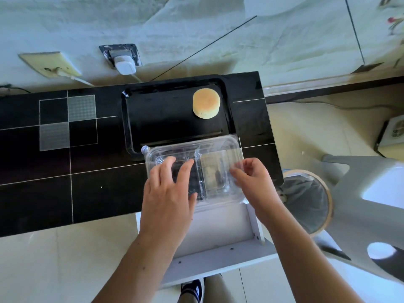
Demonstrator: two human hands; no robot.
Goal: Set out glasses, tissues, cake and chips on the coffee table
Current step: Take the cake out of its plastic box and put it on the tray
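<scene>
Centre frame, left hand [169, 191] lies flat, fingers spread, on the clear clamshell box [194, 169] while right hand [251, 180] pinches its edge; advise steadying the base and lifting gently.

Both forearms bare, reaching fwd from bottom of frame, converging toward centre. Left hand [169, 189] palm down, fingers spread and flat, thumb tucked at right side, wrist straight. Right hand [253, 179] angled inward, fingers curled, tips pinched tog. near thumb, wrist slightly bent left. Hands close, not touching each other.
</scene>
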